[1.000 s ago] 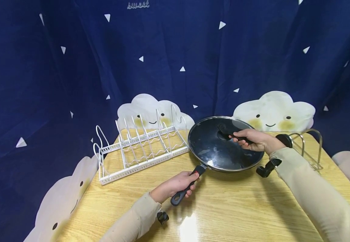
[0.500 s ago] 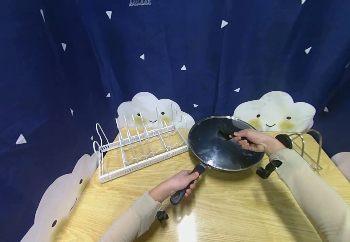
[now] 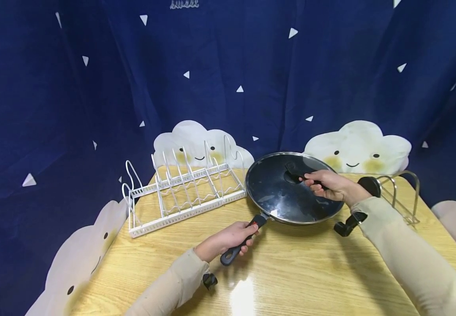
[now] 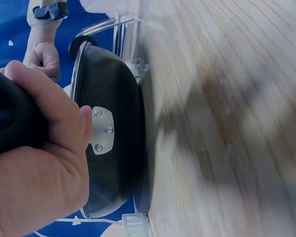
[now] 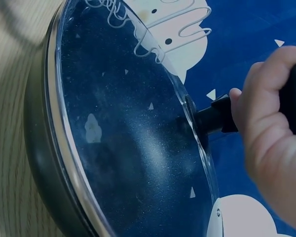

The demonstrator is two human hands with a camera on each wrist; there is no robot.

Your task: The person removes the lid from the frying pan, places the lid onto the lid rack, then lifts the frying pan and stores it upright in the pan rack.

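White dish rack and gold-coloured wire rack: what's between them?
The head view shows the lidded wok between them, the right hand gripping its lid handle.

Head view looks down; close wrist views share the pan (image 4: 119,86).

Room is found on the near table (image 3: 311,272); the pan (image 4: 111,89) is blocked left by a white rack (image 3: 190,213), right by a wire stand (image 3: 417,193).

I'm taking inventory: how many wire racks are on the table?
2 visible: the white rack left of the pan, and the metal rack at right, partly behind the right sleeve.
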